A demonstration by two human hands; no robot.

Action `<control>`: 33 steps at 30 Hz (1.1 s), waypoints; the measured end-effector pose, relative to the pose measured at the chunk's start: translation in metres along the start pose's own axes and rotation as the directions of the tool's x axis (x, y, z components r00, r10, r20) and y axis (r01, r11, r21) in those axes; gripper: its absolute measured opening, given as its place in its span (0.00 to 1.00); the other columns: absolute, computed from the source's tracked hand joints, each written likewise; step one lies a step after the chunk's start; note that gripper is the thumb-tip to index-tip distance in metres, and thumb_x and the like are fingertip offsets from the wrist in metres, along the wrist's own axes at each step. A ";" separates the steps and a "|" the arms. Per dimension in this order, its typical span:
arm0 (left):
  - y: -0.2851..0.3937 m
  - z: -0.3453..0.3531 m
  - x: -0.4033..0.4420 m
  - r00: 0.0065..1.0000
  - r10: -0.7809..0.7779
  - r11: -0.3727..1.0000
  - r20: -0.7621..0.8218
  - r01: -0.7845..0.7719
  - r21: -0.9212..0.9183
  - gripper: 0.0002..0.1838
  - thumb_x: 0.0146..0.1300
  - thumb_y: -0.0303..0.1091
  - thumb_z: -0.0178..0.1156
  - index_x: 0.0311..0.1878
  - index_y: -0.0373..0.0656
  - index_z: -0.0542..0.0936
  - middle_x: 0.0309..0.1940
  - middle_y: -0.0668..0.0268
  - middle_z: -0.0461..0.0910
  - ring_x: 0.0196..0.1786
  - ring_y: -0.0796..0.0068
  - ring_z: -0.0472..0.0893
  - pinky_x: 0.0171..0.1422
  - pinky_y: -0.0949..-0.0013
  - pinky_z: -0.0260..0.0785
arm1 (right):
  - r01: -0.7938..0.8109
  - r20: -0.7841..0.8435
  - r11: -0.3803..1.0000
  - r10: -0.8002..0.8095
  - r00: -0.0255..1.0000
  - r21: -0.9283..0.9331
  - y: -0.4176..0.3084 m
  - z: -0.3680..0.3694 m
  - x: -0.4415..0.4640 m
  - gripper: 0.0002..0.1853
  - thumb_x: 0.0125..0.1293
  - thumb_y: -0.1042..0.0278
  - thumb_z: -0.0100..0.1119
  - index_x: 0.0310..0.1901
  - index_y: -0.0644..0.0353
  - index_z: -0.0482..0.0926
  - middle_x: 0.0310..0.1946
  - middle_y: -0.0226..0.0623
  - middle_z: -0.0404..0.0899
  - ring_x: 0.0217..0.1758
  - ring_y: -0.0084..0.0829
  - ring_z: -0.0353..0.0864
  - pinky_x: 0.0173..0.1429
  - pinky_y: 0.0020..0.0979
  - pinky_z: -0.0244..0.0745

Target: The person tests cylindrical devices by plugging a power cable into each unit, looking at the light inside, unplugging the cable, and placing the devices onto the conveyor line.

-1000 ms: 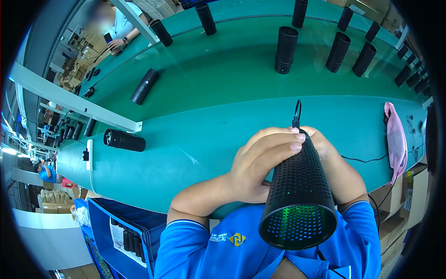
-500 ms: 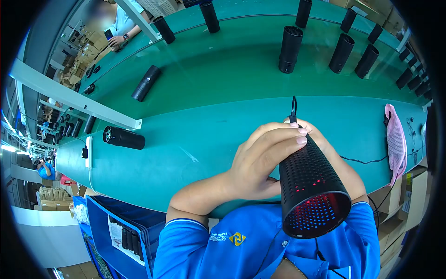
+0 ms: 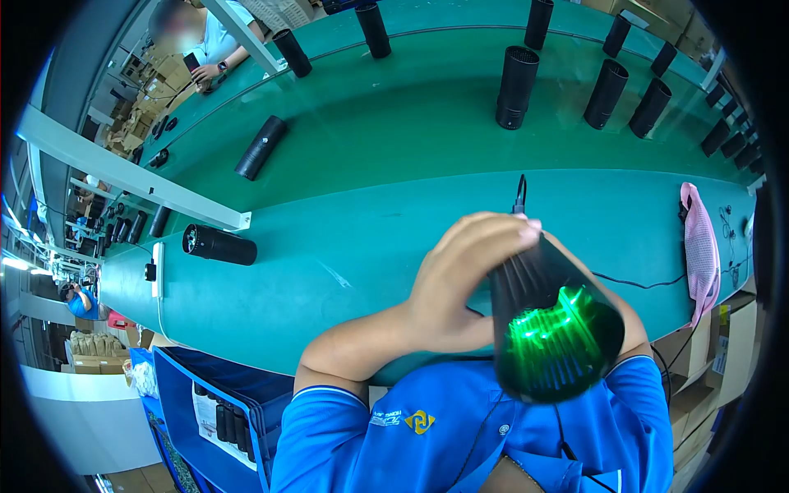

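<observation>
A black perforated cylinder (image 3: 514,300) is tilted toward me in front of my chest, smeared by motion, with green light glowing at its near end. My left hand (image 3: 452,279) is closed around its far, upper part from the left. My right forearm (image 3: 633,333) reaches up behind the cylinder. My right hand is almost wholly hidden there, close to the far end. A black cable (image 3: 520,193) loops out of that end, just beyond my fingers.
Several black cylinders stand on the green table, one of them a tall cylinder (image 3: 516,90). One cylinder (image 3: 219,244) lies at left near a white post (image 3: 131,168). A pink mesh pouch (image 3: 700,251) is at right, a blue bin (image 3: 177,411) lower left. Another person (image 3: 226,49) sits opposite.
The light inside the cylinder has gone from red to green. Its near end has moved slightly up and is now blurred. My left fingers have shifted slightly on it.
</observation>
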State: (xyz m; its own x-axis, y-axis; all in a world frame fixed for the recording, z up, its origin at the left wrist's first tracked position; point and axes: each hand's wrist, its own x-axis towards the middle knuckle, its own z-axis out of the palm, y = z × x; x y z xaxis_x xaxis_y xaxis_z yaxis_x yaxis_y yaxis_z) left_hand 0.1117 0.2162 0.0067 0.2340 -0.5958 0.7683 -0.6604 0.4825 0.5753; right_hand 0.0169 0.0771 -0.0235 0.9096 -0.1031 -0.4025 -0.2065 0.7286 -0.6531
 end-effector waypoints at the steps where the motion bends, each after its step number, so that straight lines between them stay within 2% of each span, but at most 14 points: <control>1: 0.005 -0.002 -0.004 0.984 -0.179 0.975 -0.018 0.175 -0.140 0.33 0.46 0.27 0.68 0.58 0.39 0.68 0.53 0.56 0.74 0.53 0.59 0.76 0.54 0.62 0.70 | 0.001 0.000 1.000 -0.001 1.000 0.000 -0.003 -0.002 0.001 0.11 0.66 0.68 0.53 0.45 0.67 0.75 0.33 0.38 0.80 0.28 0.21 0.77 0.29 0.20 0.72; 2: 0.010 -0.004 -0.008 0.935 -0.354 0.900 -0.011 0.337 -0.277 0.34 0.48 0.27 0.67 0.60 0.39 0.66 0.54 0.55 0.73 0.52 0.60 0.76 0.54 0.62 0.71 | -0.034 0.167 0.985 0.062 0.984 -0.166 -0.011 -0.008 0.003 0.11 0.66 0.69 0.53 0.45 0.67 0.76 0.33 0.38 0.80 0.28 0.21 0.76 0.29 0.20 0.71; 3: 0.009 -0.003 -0.006 0.935 -0.353 0.900 -0.010 0.337 -0.276 0.34 0.48 0.27 0.67 0.60 0.39 0.66 0.54 0.55 0.73 0.52 0.60 0.76 0.54 0.62 0.71 | -0.038 0.316 0.942 0.149 0.937 -0.332 -0.020 -0.016 0.007 0.11 0.66 0.69 0.53 0.45 0.67 0.76 0.32 0.37 0.80 0.27 0.21 0.75 0.29 0.21 0.71; 5: 0.005 -0.001 0.001 0.738 -0.649 0.557 -0.186 0.294 -0.776 0.39 0.55 0.45 0.64 0.65 0.39 0.58 0.57 0.52 0.69 0.53 0.57 0.75 0.57 0.57 0.70 | 0.045 0.526 0.783 0.373 0.764 -0.621 -0.036 -0.027 0.012 0.11 0.67 0.69 0.52 0.45 0.67 0.76 0.32 0.36 0.80 0.26 0.21 0.73 0.29 0.23 0.69; 7: -0.002 -0.006 0.003 0.725 -0.663 0.548 -0.185 0.303 -0.779 0.39 0.54 0.44 0.65 0.65 0.39 0.58 0.57 0.52 0.69 0.52 0.57 0.76 0.56 0.58 0.71 | 0.440 0.687 0.548 0.411 0.600 -0.711 -0.053 -0.021 0.002 0.10 0.67 0.70 0.52 0.44 0.66 0.76 0.32 0.35 0.79 0.23 0.25 0.70 0.28 0.26 0.66; 8: -0.006 -0.009 0.002 0.711 -0.679 0.539 -0.185 0.311 -0.783 0.39 0.54 0.42 0.65 0.65 0.39 0.58 0.56 0.52 0.70 0.51 0.57 0.76 0.55 0.58 0.71 | 0.441 0.687 0.548 0.409 0.600 -0.711 -0.058 -0.018 -0.005 0.10 0.67 0.70 0.52 0.44 0.66 0.76 0.32 0.35 0.79 0.23 0.25 0.70 0.28 0.26 0.66; 10: -0.013 -0.012 -0.001 0.680 -0.709 0.521 -0.187 0.326 -0.789 0.40 0.52 0.40 0.66 0.65 0.40 0.57 0.54 0.52 0.71 0.49 0.58 0.77 0.52 0.59 0.72 | 0.732 0.869 0.495 0.106 0.483 -0.468 -0.065 -0.015 -0.017 0.09 0.58 0.75 0.58 0.41 0.66 0.77 0.35 0.39 0.79 0.31 0.33 0.75 0.36 0.28 0.70; 11: -0.014 -0.009 -0.002 0.680 -0.708 0.521 -0.188 0.325 -0.789 0.40 0.52 0.40 0.66 0.65 0.40 0.57 0.54 0.52 0.71 0.49 0.58 0.77 0.52 0.59 0.72 | 0.733 0.869 0.494 0.106 0.483 -0.468 -0.066 -0.015 -0.021 0.09 0.58 0.75 0.58 0.41 0.66 0.77 0.35 0.39 0.79 0.31 0.33 0.75 0.36 0.28 0.70; 13: -0.017 -0.008 -0.009 0.779 -0.611 0.639 -0.139 0.382 -0.668 0.41 0.51 0.41 0.67 0.65 0.42 0.57 0.51 0.53 0.73 0.47 0.59 0.78 0.50 0.61 0.73 | 0.795 0.776 0.167 -0.175 0.606 -0.583 -0.062 -0.004 -0.024 0.10 0.56 0.76 0.60 0.40 0.66 0.77 0.36 0.39 0.78 0.32 0.34 0.74 0.37 0.29 0.70; 15: -0.016 -0.007 -0.013 0.859 -0.509 0.744 -0.054 0.407 -0.530 0.42 0.50 0.41 0.68 0.65 0.45 0.57 0.48 0.54 0.74 0.45 0.59 0.78 0.48 0.62 0.74 | 0.685 0.656 -0.145 -0.481 0.582 -0.714 -0.058 0.002 -0.026 0.10 0.54 0.76 0.61 0.39 0.66 0.77 0.37 0.39 0.77 0.32 0.35 0.74 0.37 0.29 0.70; 21: -0.009 -0.006 -0.018 0.968 -0.251 0.864 0.030 0.238 -0.445 0.37 0.47 0.32 0.68 0.61 0.40 0.63 0.53 0.54 0.74 0.44 0.64 0.79 0.48 0.63 0.73 | 0.697 0.680 -0.070 -0.306 0.666 -0.714 -0.053 -0.001 -0.020 0.11 0.52 0.75 0.62 0.38 0.66 0.76 0.38 0.39 0.76 0.34 0.35 0.73 0.38 0.29 0.69; 25: -0.025 -0.001 -0.004 0.961 0.269 0.929 0.065 -0.241 -0.279 0.37 0.41 0.34 0.72 0.57 0.37 0.69 0.47 0.56 0.78 0.41 0.63 0.79 0.47 0.62 0.72 | 0.720 0.697 0.003 -0.248 0.673 -0.694 -0.052 -0.001 -0.018 0.11 0.50 0.76 0.63 0.38 0.65 0.77 0.37 0.37 0.77 0.32 0.35 0.74 0.36 0.29 0.69; 31: -0.018 -0.005 -0.014 0.993 0.106 0.944 0.060 -0.081 -0.318 0.37 0.37 0.36 0.73 0.55 0.39 0.72 0.42 0.58 0.80 0.38 0.62 0.79 0.46 0.63 0.71 | 0.710 0.729 -0.173 -0.084 0.680 -0.682 -0.059 -0.006 -0.016 0.12 0.52 0.75 0.64 0.39 0.60 0.77 0.31 0.32 0.75 0.26 0.31 0.71 0.31 0.27 0.67; 33: -0.012 -0.010 -0.016 0.999 -0.010 0.922 0.034 0.022 -0.386 0.37 0.37 0.36 0.73 0.55 0.40 0.72 0.41 0.59 0.79 0.38 0.63 0.79 0.46 0.63 0.71 | 0.809 0.844 -0.253 -0.251 0.475 -0.531 -0.059 -0.015 -0.014 0.13 0.51 0.75 0.65 0.40 0.60 0.77 0.29 0.32 0.75 0.23 0.29 0.69 0.28 0.27 0.65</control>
State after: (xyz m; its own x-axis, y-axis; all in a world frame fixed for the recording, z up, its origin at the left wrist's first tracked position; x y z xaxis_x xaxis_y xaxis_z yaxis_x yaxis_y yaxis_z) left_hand 0.1228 0.2261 -0.0094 0.2167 -0.6219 0.7525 -0.3280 0.6796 0.6561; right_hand 0.0111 0.0249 0.0109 0.7880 0.3397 0.5135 0.5966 -0.6273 -0.5006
